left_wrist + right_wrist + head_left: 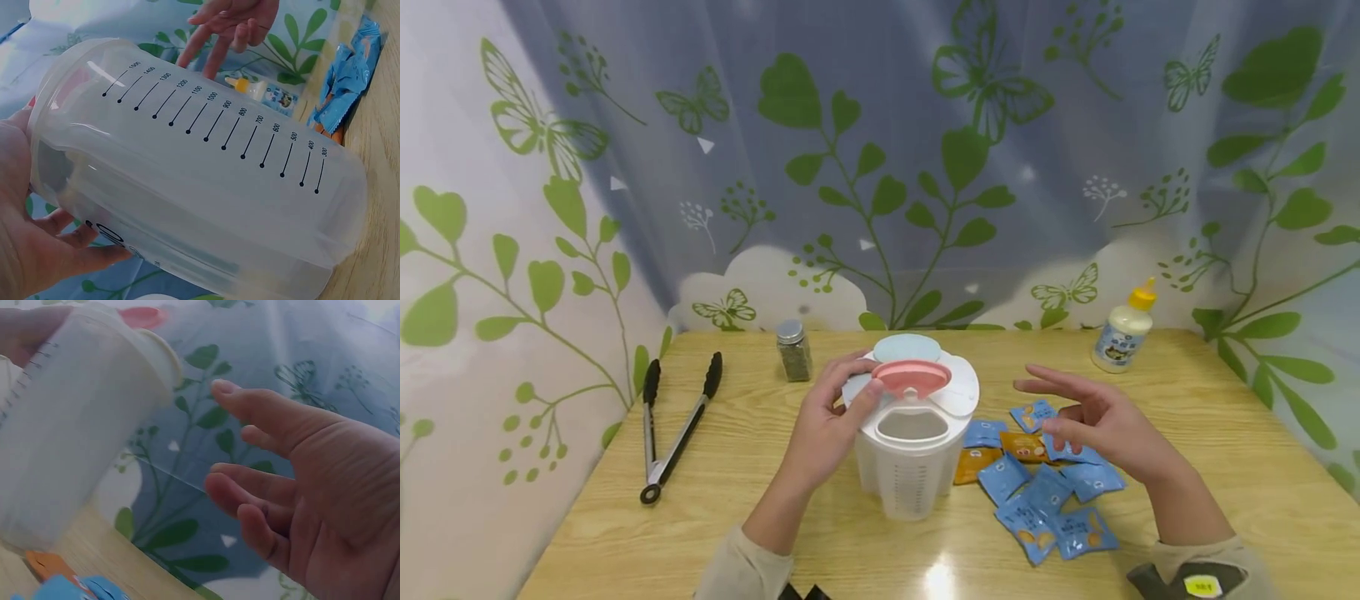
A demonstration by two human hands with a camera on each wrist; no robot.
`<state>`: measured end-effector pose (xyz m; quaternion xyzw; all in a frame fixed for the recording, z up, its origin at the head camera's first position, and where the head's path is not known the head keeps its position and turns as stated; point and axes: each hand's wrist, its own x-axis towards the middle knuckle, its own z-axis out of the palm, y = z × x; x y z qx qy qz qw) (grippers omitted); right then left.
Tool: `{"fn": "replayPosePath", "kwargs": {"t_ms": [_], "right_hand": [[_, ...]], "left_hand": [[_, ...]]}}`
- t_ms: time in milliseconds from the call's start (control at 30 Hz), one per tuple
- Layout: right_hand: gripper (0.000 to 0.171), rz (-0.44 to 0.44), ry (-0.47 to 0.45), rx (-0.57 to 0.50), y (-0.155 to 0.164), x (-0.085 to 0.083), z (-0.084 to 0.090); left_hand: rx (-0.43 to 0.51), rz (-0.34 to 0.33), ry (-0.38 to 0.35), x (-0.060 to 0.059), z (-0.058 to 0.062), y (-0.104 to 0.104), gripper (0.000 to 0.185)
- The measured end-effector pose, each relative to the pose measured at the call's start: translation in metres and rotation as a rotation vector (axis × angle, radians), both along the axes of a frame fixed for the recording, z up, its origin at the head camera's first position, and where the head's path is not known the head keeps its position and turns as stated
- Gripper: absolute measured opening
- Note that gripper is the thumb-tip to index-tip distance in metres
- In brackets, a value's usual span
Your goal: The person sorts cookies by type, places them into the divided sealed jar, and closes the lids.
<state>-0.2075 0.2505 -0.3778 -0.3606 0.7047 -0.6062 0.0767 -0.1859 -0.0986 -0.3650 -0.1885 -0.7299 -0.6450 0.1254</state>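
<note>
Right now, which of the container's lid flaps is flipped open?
The pink flap on the white container, lifted by the left hand above an uncovered opening; the blue flap and white ones lie flat.

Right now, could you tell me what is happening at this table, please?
A person's left hand grips the side of a white measuring container standing on the wooden table, with its pink lid flap raised. The right hand hovers open above a pile of blue and orange snack packets, holding nothing. Tongs, a spice jar and a squeeze bottle stand apart.
</note>
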Motion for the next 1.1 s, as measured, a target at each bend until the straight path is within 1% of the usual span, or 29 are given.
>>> {"fn": "replayPosePath", "kwargs": {"t_ms": [133,333,400,467,567,667,767,867,967,1033,1100], "right_hand": [[0.063,-0.011,-0.021,0.045,0.02,-0.005,-0.011],[0.071,-0.049,-0.111,0.081,0.042,-0.012,-0.036],[0.072,-0.064,-0.127,0.1,0.047,-0.014,-0.043],[0.072,-0.076,-0.141,0.125,0.053,-0.016,-0.05],[0.073,-0.081,-0.161,0.166,0.062,-0.02,-0.06],[0.074,-0.091,-0.187,0.185,0.073,-0.026,-0.07],[0.074,-0.111,-0.188,0.208,0.083,-0.03,-0.078],[0.072,-0.113,-0.169,0.226,0.088,-0.032,-0.083],[0.07,-0.133,-0.158,0.271,0.089,-0.032,-0.087],[0.068,-0.166,-0.146,0.309,0.089,-0.032,-0.089],[0.064,-0.217,-0.127,0.371,0.089,-0.031,-0.09]], "left_hand": [[-0.007,0.004,0.017,-0.003,-0.005,0.0,0.021],[0.0,-0.005,0.009,-0.003,-0.006,-0.001,0.021],[0.002,-0.007,0.0,-0.002,-0.004,-0.001,0.021],[0.01,-0.011,-0.013,0.001,-0.002,0.0,0.021],[0.017,-0.014,-0.019,0.008,0.008,0.001,0.021],[0.021,-0.02,-0.018,0.014,0.017,0.003,0.021],[0.028,-0.031,-0.014,0.015,0.021,0.004,0.022],[0.038,-0.039,-0.01,0.015,0.021,0.005,0.022],[0.043,-0.03,-0.01,0.015,0.02,0.005,0.022],[0.046,-0.03,-0.004,0.015,0.02,0.005,0.022],[0.054,-0.034,0.009,0.014,0.019,0.005,0.022]]}}
